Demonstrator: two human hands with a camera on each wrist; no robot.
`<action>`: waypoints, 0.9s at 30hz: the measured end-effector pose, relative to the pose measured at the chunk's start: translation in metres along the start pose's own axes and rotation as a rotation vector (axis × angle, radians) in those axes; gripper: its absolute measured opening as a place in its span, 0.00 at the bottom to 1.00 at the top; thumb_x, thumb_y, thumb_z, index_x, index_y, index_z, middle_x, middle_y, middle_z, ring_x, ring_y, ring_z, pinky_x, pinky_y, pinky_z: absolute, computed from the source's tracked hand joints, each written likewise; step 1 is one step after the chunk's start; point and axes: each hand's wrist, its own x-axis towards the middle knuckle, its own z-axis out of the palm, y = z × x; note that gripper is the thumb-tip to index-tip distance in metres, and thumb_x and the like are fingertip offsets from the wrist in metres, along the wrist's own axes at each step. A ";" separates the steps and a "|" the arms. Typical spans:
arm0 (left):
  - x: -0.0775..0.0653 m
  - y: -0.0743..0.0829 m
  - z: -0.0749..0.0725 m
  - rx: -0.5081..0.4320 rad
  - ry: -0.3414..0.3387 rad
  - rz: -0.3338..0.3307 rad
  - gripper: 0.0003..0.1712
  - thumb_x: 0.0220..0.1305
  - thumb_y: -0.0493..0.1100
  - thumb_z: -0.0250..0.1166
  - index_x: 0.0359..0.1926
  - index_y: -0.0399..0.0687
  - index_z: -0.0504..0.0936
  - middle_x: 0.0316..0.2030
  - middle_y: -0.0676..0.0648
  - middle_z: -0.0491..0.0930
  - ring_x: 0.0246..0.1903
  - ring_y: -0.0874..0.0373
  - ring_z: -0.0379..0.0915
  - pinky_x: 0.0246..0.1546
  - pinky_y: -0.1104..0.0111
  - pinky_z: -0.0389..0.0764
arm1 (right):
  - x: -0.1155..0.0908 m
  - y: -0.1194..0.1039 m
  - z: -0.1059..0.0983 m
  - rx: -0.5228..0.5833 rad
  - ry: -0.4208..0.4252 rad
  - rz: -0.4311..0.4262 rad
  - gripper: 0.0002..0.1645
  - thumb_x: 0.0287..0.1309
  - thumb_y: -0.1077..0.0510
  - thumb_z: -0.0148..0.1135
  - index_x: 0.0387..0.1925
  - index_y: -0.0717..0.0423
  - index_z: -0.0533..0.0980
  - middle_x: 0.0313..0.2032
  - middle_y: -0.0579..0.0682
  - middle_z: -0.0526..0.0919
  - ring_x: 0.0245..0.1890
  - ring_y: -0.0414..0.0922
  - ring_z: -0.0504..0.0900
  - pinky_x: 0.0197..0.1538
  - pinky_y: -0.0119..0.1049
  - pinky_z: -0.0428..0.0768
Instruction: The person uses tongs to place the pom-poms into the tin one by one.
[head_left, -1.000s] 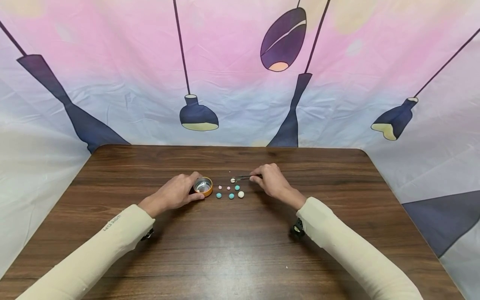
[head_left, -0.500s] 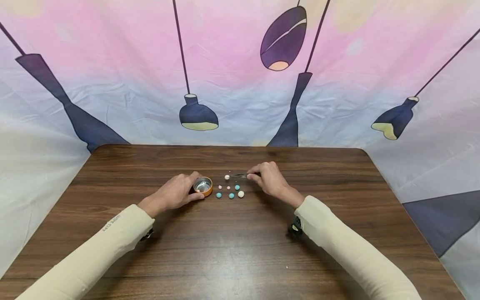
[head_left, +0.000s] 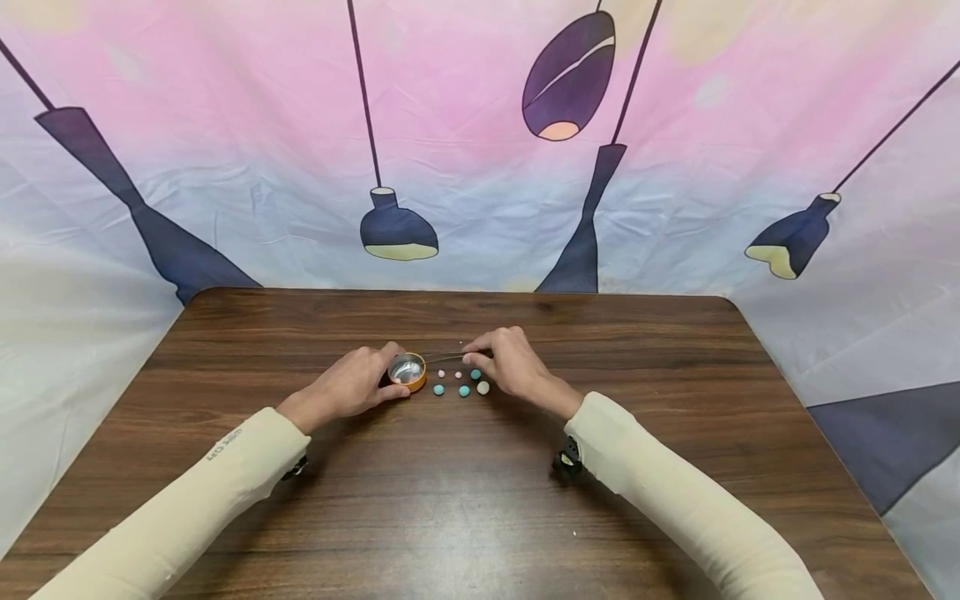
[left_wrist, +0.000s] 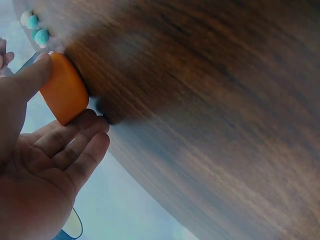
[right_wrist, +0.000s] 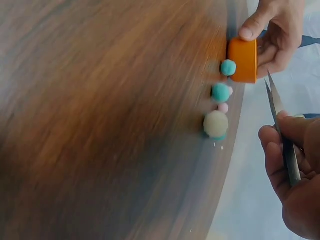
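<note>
My left hand (head_left: 352, 382) grips a small round orange tin (head_left: 415, 386) with a silvery inside, thumb on the near side and fingers behind. In the left wrist view the orange wall of the tin (left_wrist: 65, 92) shows between thumb and fingers. My right hand (head_left: 513, 362) pinches a pair of metal tweezers (head_left: 446, 358), whose tips reach the tin's right rim. In the right wrist view the tweezers (right_wrist: 280, 120) have their tips slightly apart, and no ball shows between them. Right of the tin lie a white fuzzy ball (head_left: 483, 388), several turquoise balls (head_left: 464, 391) and small pink balls (head_left: 441, 374).
The dark wood-grain table (head_left: 450, 500) carries everything. A printed cloth backdrop (head_left: 480, 208) hangs behind the table's far edge. Tiny pale specks lie on the tabletop, one of them near the front right.
My right hand has moved left with the tweezers, from the balls to the tin. The white ball that the tweezers carried no longer shows. The left hand and tin stayed put.
</note>
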 end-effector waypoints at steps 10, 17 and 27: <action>0.001 0.000 0.001 -0.009 0.001 -0.002 0.28 0.61 0.49 0.71 0.54 0.36 0.72 0.38 0.39 0.84 0.34 0.54 0.83 0.33 0.63 0.82 | -0.009 0.014 -0.006 -0.124 -0.035 -0.008 0.10 0.62 0.58 0.66 0.41 0.57 0.87 0.38 0.53 0.90 0.34 0.43 0.88 0.34 0.32 0.80; -0.001 -0.001 0.002 -0.015 -0.001 -0.004 0.28 0.62 0.49 0.70 0.54 0.36 0.72 0.39 0.39 0.84 0.35 0.54 0.83 0.34 0.63 0.83 | -0.007 0.014 0.000 -0.172 -0.043 -0.016 0.09 0.62 0.58 0.66 0.40 0.57 0.87 0.38 0.51 0.90 0.36 0.45 0.88 0.39 0.38 0.84; 0.000 -0.001 0.002 -0.005 0.011 0.009 0.28 0.61 0.49 0.71 0.54 0.37 0.72 0.38 0.39 0.84 0.34 0.53 0.83 0.33 0.63 0.83 | -0.004 0.003 -0.003 -0.086 0.040 -0.031 0.10 0.64 0.57 0.64 0.41 0.56 0.87 0.38 0.52 0.90 0.30 0.41 0.86 0.35 0.34 0.82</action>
